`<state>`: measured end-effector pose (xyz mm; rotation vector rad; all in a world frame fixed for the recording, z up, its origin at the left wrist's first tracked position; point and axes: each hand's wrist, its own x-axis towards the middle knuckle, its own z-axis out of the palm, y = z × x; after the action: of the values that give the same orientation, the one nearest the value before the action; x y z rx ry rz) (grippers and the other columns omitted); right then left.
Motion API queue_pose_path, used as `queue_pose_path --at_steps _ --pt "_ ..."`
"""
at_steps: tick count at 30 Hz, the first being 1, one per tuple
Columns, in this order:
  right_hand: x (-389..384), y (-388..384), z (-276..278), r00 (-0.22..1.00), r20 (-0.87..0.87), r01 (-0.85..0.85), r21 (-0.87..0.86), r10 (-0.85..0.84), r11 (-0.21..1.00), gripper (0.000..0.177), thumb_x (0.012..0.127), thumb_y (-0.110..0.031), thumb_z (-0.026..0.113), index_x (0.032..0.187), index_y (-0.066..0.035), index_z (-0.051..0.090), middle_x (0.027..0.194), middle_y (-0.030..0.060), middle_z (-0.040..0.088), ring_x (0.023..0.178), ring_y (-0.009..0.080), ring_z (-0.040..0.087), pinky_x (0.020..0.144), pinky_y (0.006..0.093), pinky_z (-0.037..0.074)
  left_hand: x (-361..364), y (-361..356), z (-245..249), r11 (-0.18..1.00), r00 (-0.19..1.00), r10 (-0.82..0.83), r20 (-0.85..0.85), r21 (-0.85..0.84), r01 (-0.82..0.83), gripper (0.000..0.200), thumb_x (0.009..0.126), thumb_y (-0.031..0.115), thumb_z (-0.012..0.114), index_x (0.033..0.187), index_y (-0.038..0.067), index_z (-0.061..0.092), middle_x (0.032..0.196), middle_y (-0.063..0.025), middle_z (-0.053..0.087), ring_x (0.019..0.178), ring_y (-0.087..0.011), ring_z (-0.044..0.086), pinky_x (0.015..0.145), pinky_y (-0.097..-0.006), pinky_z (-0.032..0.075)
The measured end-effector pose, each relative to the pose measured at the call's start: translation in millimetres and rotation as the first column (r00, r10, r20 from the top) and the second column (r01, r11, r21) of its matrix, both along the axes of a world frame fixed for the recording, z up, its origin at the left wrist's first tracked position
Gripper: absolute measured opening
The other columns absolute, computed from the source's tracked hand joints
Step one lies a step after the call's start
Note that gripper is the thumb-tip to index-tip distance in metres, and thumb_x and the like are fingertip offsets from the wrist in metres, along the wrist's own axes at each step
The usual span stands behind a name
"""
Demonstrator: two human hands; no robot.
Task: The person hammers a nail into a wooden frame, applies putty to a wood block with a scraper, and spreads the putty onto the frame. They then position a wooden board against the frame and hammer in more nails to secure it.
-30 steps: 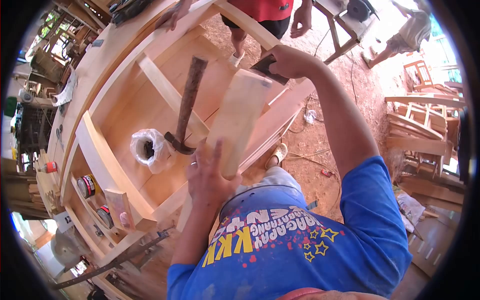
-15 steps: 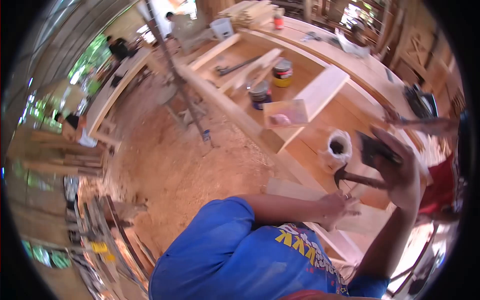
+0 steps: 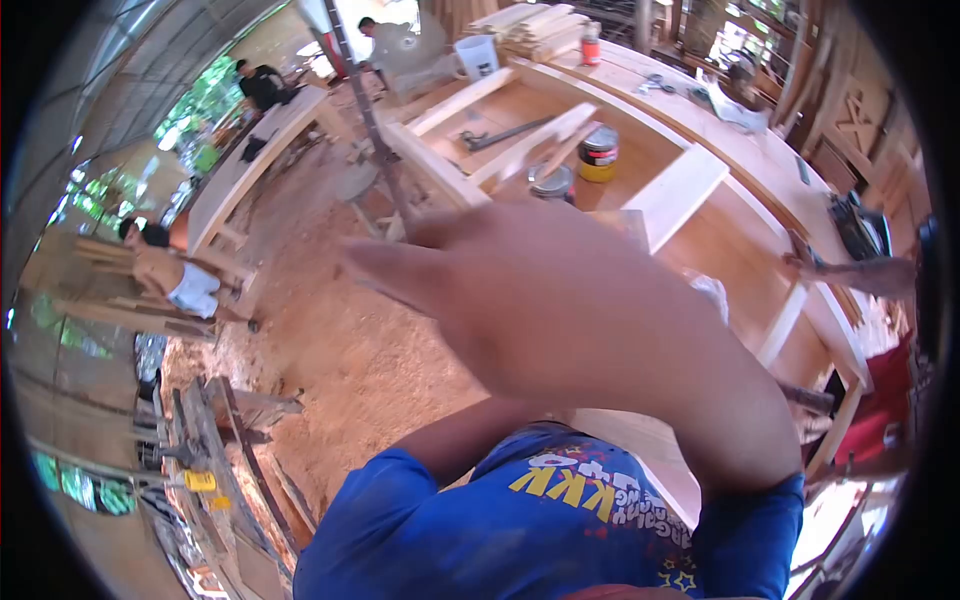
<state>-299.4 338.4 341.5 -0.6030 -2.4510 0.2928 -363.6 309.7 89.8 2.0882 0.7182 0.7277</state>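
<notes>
My right hand (image 3: pixel 545 300) is raised close to the camera, blurred, its back toward me. One digit points left; the other fingers are smeared or hidden, and I cannot tell whether they hold anything. My left forearm (image 3: pixel 465 437) passes behind it, and the left hand is hidden. Past my right forearm, a dark handle (image 3: pixel 806 397), like a hammer's, sticks out over the wooden frame (image 3: pixel 452 172). A white plastic wrap (image 3: pixel 710 290) shows just above the forearm. Beyond my hand, a yellow-and-black can (image 3: pixel 598 155) and a second can (image 3: pixel 551 181) stand inside the frame.
Another person's hand (image 3: pixel 800 255) rests at the frame's right side. A clamp-like metal bar (image 3: pixel 508 134) lies in the frame. Behind stand a white bucket (image 3: pixel 477 57), stacked boards (image 3: pixel 525 30) and a red bottle (image 3: pixel 590 46). Other people are at the left by a long bench (image 3: pixel 235 190).
My right hand has swung up and left across the view, covering my left hand and most of the hammer. The dark flat thing it held no longer shows. The view has shifted slightly.
</notes>
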Motion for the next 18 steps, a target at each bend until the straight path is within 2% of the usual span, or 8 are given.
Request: queue_pose_path --at_steps 6,8,10,12,13,15,16,18 --pt "164 -39 -78 0.879 -0.269 0.311 -0.301 -0.393 0.902 0.048 0.085 0.013 0.061 0.131 0.001 0.068 0.119 0.0179 0.073 0.101 0.0281 0.074 0.085 0.039 0.06 -50 85 -40 0.873 0.885 0.45 0.124 -0.27 -0.406 0.03 0.096 0.017 0.073 0.119 -0.002 0.071 0.111 -0.0113 0.072 0.1 -0.0166 0.069 0.081 -0.033 0.058" --pt "210 -80 -91 0.703 -0.358 0.395 -0.521 -0.614 0.757 0.046 0.089 0.016 0.055 0.132 0.003 0.067 0.127 0.0167 0.072 0.114 0.0253 0.071 0.096 0.0379 0.059 -47 113 -46 0.742 0.822 0.558 0.112 -0.511 -0.435 0.036 0.1 0.019 0.07 0.131 0.001 0.065 0.105 -0.0036 0.068 0.092 -0.0131 0.065 0.078 -0.026 0.053" --pt "229 -111 -103 0.526 -0.405 0.43 -0.632 -0.748 0.645 0.044 0.092 0.014 0.056 0.133 0.003 0.066 0.127 0.0136 0.072 0.117 0.0224 0.069 0.1 0.0352 0.056 -30 135 -32 0.647 0.772 0.623 0.13 -0.64 -0.414 0.029 0.103 0.025 0.067 0.123 0.004 0.067 0.103 -0.0004 0.065 0.09 -0.0112 0.062 0.075 -0.0261 0.051" --pt "257 -149 -125 0.383 -0.439 0.475 -0.661 -0.813 0.58 0.042 0.093 0.011 0.059 0.133 0.002 0.067 0.125 0.012 0.072 0.115 0.0224 0.069 0.101 0.0342 0.054 -18 163 -41 0.777 0.825 0.539 0.171 -0.48 -0.408 0.042 0.102 0.033 0.066 0.124 -0.003 0.062 0.106 -0.0058 0.064 0.092 -0.0163 0.061 0.087 -0.0325 0.052" --pt "261 -162 -130 0.358 -0.408 0.552 -0.633 -0.84 0.543 0.04 0.094 0.009 0.062 0.133 0.001 0.067 0.123 0.012 0.073 0.112 0.0209 0.068 0.1 0.0356 0.054 -32 213 -101 0.797 0.806 0.592 0.011 -0.156 -0.584 0.045 0.101 0.037 0.067 0.12 -0.003 0.061 0.107 -0.01 0.063 0.097 -0.0205 0.06 0.088 -0.038 0.051" --pt "259 -188 -126 0.359 -0.2 0.774 -0.481 -0.912 0.411 0.04 0.094 0.007 0.062 0.133 0.0 0.067 0.119 0.0112 0.074 0.107 0.0201 0.069 0.096 0.0357 0.054 -46 258 -124 0.801 0.817 0.577 0.021 -0.21 -0.56 0.054 0.1 0.047 0.065 0.122 -0.002 0.064 0.106 -0.0111 0.067 0.1 -0.0236 0.064 0.09 -0.0407 0.052" --pt "256 -197 -131 0.359 -0.292 0.708 -0.534 -0.886 0.463 0.042 0.093 0.006 0.062 0.133 -0.001 0.068 0.116 0.0105 0.075 0.105 0.0203 0.07 0.094 0.0347 0.055 -55 277 -131 0.801 0.832 0.554 0.029 -0.288 -0.524 0.058 0.1 0.052 0.065 0.123 -0.001 0.065 0.106 -0.0117 0.069 0.102 -0.0251 0.066 0.09 -0.042 0.053" --pt "250 -212 -136 0.247 -0.235 0.672 -0.657 -0.94 0.341 0.043 0.093 0.005 0.063 0.135 -0.001 0.067 0.117 0.0099 0.075 0.11 0.0179 0.069 0.097 0.0328 0.054 -54 288 -111 0.712 0.862 0.493 -0.116 -0.516 -0.476 0.06 0.1 0.056 0.063 0.126 0.002 0.067 0.109 -0.0109 0.072 0.104 -0.0247 0.069 0.089 -0.0415 0.055"
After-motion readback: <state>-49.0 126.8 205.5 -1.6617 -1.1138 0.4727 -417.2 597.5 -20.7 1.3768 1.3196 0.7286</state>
